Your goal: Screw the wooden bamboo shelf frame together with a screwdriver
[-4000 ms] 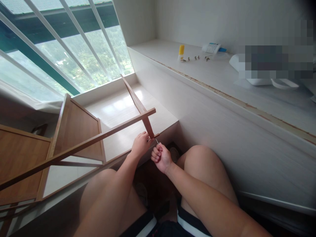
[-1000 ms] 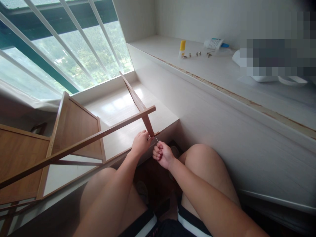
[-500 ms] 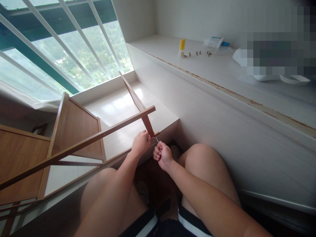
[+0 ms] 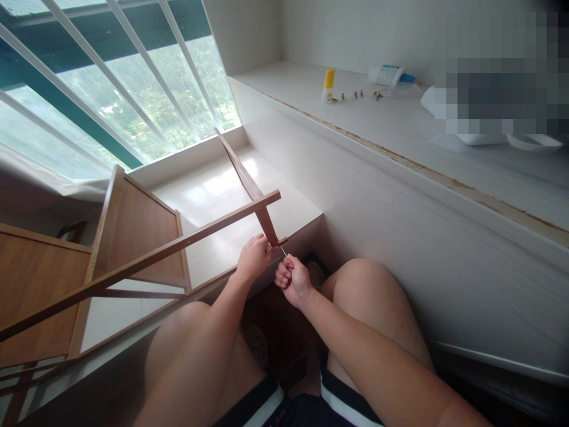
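A brown wooden frame (image 4: 213, 224) with long rails rises from the lower left. One of its slanted wooden boards (image 4: 265, 225) ends between my two hands. My left hand (image 4: 255, 256) is closed around the board's lower end, with the fingertips partly hidden behind it. Close by on the right, my right hand (image 4: 293, 280) is shut in a fist on what looks like a screwdriver (image 4: 283, 251). Only its thin metal shaft shows, its tip touching the end of the board; the handle is hidden in my fist.
On the ledge at right stand a yellow-capped glue bottle (image 4: 328, 86), several small screws (image 4: 377, 95) and a white tube with a blue cap (image 4: 387, 75). Wooden panels (image 4: 137, 228) lean at left near the barred window. My knees flank my arms below.
Almost nothing differs. My right fist has shifted very slightly at the tool; my left hand and the wooden frame stay in place.
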A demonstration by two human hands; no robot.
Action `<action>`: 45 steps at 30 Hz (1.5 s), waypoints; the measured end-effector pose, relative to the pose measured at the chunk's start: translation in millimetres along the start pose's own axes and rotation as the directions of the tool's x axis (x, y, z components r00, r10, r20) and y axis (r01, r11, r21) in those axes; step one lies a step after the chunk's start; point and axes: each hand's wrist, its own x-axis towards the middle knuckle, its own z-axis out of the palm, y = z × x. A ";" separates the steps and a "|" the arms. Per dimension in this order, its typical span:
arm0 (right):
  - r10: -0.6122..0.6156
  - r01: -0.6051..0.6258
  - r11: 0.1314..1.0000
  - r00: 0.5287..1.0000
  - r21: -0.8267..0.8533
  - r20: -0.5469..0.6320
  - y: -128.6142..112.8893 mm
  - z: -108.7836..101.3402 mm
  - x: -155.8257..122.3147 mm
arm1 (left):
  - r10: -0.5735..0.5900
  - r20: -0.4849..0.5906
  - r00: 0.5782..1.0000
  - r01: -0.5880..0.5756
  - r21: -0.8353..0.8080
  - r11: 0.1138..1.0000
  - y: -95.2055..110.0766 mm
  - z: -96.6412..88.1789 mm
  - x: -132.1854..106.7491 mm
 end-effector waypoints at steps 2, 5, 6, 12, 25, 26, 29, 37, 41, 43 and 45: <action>0.019 -0.019 1.000 1.000 0.004 0.016 -0.6 -0.1 -0.2 | 0.007 -0.006 1.000 -0.007 -0.004 1.000 0.0 0.1 -0.4; 0.029 -0.030 0.999 0.999 0.014 0.036 -1.1 -0.5 -0.6 | 0.012 -0.006 1.000 -0.012 -0.006 1.000 -0.9 0.5 -0.8; 0.034 -0.035 0.999 0.998 0.024 0.047 -1.2 -0.8 -0.8 | 0.012 -0.005 1.000 -0.012 -0.007 1.000 -1.3 0.6 -0.8; 0.050 -0.050 0.999 0.997 -0.003 0.054 -2.4 -2.3 -2.4 | 0.005 -0.007 1.000 -0.005 -0.030 1.000 -0.8 0.7 0.0; 0.044 -0.045 0.999 0.998 0.008 0.040 6.4 -7.0 -0.5 | -0.003 -0.003 1.000 0.003 -0.014 1.000 0.2 0.5 -0.1; 0.028 -0.028 0.999 0.999 -0.019 0.029 7.0 -6.6 -0.3 | -0.005 -0.001 1.000 0.005 -0.015 1.000 0.2 0.6 -0.1; -0.042 0.040 0.993 0.999 -0.114 -0.013 9.2 -5.6 0.8 | -0.001 -0.006 1.000 0.001 -0.029 1.000 -0.1 0.6 -0.1; -0.296 0.239 0.890 0.951 -0.387 -0.092 14.6 -7.6 6.7 | 0.019 -0.008 1.000 -0.020 -0.031 0.999 -1.7 1.3 -0.1; -0.368 0.281 0.827 0.926 -0.487 -0.089 15.0 -8.5 9.5 | 0.020 -0.008 1.000 -0.020 -0.024 1.000 -2.2 1.4 -0.2; -0.390 0.291 0.803 0.917 -0.521 -0.089 14.6 -9.0 10.8 | 0.023 -0.009 1.000 -0.023 -0.025 0.999 -2.1 1.1 -0.3; -0.407 0.291 0.786 0.908 -0.545 -0.102 14.0 -10.0 12.1 | 0.024 -0.009 1.000 -0.024 -0.031 0.999 -1.9 0.7 -0.4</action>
